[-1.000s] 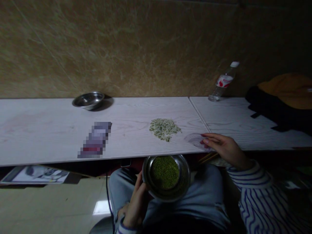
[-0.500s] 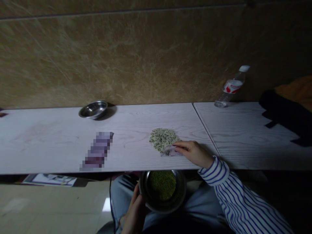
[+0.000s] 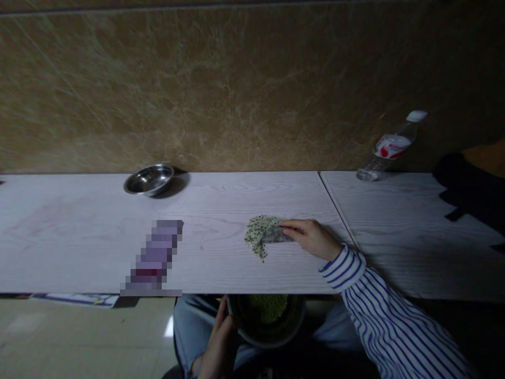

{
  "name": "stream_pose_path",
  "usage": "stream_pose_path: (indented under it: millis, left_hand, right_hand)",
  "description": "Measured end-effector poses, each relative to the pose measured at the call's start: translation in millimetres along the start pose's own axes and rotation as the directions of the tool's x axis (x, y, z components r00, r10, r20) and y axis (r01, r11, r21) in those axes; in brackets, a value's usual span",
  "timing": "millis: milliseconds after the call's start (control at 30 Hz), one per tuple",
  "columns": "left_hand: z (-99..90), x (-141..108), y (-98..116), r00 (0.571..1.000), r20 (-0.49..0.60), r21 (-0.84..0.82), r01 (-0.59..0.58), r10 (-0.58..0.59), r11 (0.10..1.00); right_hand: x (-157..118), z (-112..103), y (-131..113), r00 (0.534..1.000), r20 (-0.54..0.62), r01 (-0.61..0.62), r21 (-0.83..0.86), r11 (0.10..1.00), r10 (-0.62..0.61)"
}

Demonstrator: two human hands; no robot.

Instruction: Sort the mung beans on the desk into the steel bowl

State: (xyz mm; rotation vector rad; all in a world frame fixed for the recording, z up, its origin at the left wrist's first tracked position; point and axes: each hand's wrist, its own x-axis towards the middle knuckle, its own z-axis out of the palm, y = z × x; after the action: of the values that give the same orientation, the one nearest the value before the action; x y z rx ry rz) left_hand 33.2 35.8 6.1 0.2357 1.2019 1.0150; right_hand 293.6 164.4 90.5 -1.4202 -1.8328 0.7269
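Observation:
A small pile of white grains mixed with green beans (image 3: 256,227) lies spread on the table. My right hand (image 3: 311,237) pinches a thin, flat, greyish see-through piece (image 3: 276,235) between thumb and fingers; it rests over the pile's right side and hides part of it. A short tail of grains runs from the pile toward the table's front edge. Below that edge, over my lap, my left hand (image 3: 221,331) grips the left rim of a metal bowl (image 3: 272,337). Green beans (image 3: 270,306) fill its bottom, and the table edge covers the bowl's far side.
An empty metal bowl (image 3: 150,180) sits tilted-looking near the wall at left. A pixelated purplish item (image 3: 155,252) lies left of the pile. A clear plastic bottle (image 3: 389,147) stands by the wall at right, with dark cloth (image 3: 469,189) beyond it. A seam crosses the table (image 3: 221,268).
My right hand has swept the flat piece across the pile, which is now smaller and trails toward the front edge. The view has shifted slightly; my left hand still holds the bowl.

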Motion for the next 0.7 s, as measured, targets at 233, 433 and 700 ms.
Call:
stream_pose_path:
  millis: [233, 433, 700]
  left_hand:
    - [4.5, 6, -4, 0.999, 0.003, -0.019, 0.043, -0.043, 0.999]
    - [12.9, -2, 6, 0.997, 0.075, -0.044, 0.035, -0.032, 0.998]
    - [14.6, -4, -1, 0.998, 0.046, -0.036, 0.035, -0.033, 0.999]
  right_hand:
    - [6, -28, 24, 0.954, -0.201, -0.165, 0.266, 0.95, 0.222]
    - [21, -37, 51, 0.845, -0.366, -0.3, 0.277, 0.913, 0.389]
    - [23, -11, 37, 0.895, -0.238, -0.309, 0.277, 0.91, 0.376]
